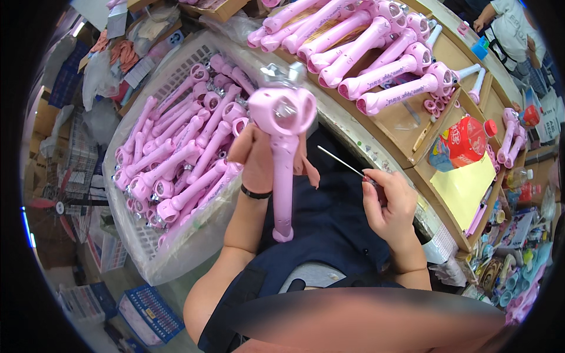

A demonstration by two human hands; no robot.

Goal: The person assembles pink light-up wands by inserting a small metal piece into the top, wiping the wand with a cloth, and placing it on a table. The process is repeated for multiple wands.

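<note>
"Where's the pink wand?"
"Middle of the frame. The left hand grips it."
"And the right hand?"
"Closed round a thin metal tool. I'd hold the wand still and steer the tool slowly and straight."

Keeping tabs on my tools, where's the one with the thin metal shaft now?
In the head view, the thin-shafted tool is right of centre, gripped in the right hand, its tip toward the pink wand.
</note>
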